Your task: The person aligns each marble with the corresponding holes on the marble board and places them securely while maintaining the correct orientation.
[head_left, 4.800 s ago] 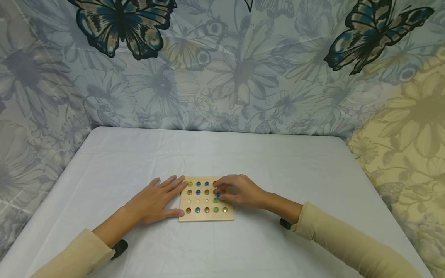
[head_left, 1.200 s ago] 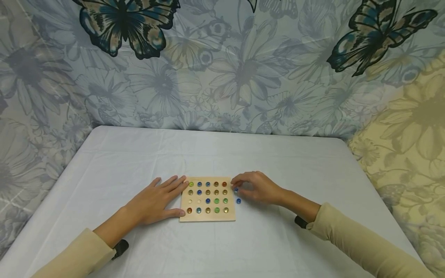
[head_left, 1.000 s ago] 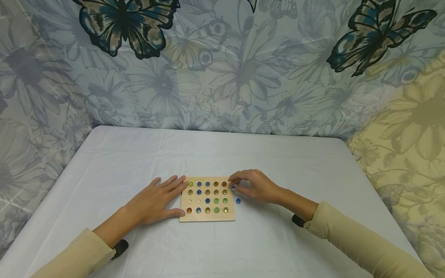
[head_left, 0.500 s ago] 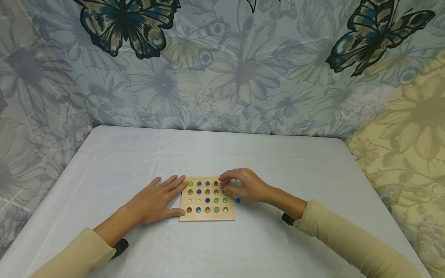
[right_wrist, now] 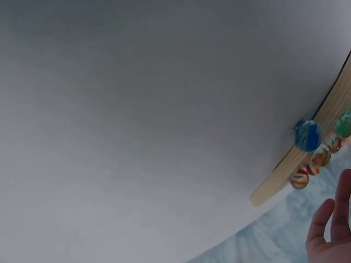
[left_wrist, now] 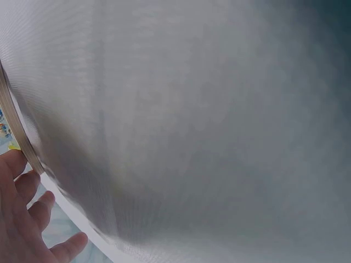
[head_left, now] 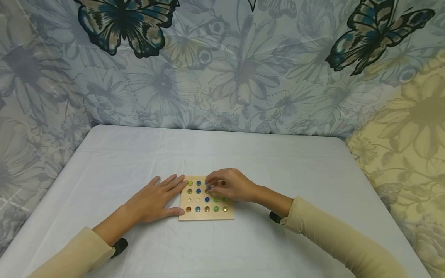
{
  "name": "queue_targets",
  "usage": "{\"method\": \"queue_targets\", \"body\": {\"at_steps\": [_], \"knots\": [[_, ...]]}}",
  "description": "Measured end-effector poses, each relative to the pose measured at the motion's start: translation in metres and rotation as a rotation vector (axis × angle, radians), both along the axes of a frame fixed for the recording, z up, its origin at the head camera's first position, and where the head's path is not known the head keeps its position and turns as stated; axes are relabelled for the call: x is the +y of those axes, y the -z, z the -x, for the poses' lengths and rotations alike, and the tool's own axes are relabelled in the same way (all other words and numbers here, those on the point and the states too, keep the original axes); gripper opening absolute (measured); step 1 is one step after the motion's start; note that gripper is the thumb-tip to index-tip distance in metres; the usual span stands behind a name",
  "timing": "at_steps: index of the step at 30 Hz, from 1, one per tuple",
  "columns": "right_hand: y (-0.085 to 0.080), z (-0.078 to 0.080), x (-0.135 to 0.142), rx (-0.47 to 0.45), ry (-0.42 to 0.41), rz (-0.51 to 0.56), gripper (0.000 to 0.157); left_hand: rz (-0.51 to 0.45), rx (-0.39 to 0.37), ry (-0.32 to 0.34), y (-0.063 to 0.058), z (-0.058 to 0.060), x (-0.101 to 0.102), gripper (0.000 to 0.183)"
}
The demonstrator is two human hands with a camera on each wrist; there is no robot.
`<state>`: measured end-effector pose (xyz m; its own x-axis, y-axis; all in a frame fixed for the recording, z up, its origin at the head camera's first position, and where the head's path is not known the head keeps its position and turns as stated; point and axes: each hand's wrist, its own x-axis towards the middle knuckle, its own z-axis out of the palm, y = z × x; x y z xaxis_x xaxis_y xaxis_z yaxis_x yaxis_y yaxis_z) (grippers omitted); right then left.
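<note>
A square wooden board (head_left: 206,216) with rows of hollows holds glass marbles in blue, green, amber and red. My left hand (head_left: 153,200) lies with spread fingers along the board's left edge, fingertips and thumb touching it. Above the board's upper middle, my right hand (head_left: 233,186) pinches a blue marble (head_left: 209,188) between thumb and fingers. In the third row, the two leftmost hollows are bare, beside a seated dark blue marble (head_left: 207,199). Another blue marble (right_wrist: 307,136) sits by the board's right edge in the right wrist view; my right hand mostly hides it in the head view.
A white cloth covers the table (head_left: 215,154). Behind it hangs a floral fabric backdrop (head_left: 243,77) with large butterflies. Each wrist wears a dark strap device, such as the left one (head_left: 119,247).
Earlier, a blue marble went into the third row's middle hollow. My right hand then took another blue marble from beside the board and moved left over it. My left hand stays put.
</note>
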<state>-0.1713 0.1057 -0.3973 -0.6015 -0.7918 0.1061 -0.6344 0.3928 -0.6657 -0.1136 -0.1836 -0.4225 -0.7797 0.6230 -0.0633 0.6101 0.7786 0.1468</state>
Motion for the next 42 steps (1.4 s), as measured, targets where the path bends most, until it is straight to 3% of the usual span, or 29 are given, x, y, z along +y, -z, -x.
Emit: {"method": "queue_targets", "body": {"at_steps": [7,16,29,42], "knots": [[0.004,-0.003,-0.016,-0.018,-0.047,0.008,0.03,-0.004,0.002,0.005,-0.001,0.0,-0.001,0.086],[0.007,-0.006,-0.026,0.032,-0.071,-0.05,0.027,-0.012,0.004,0.008,0.001,0.0,-0.001,0.085],[0.01,-0.01,-0.03,0.076,-0.092,-0.136,0.028,-0.013,0.001,0.011,0.0,0.0,-0.001,0.086],[0.007,-0.007,-0.03,0.107,-0.102,-0.133,0.028,-0.008,0.008,0.014,0.001,0.0,-0.001,0.086]]}}
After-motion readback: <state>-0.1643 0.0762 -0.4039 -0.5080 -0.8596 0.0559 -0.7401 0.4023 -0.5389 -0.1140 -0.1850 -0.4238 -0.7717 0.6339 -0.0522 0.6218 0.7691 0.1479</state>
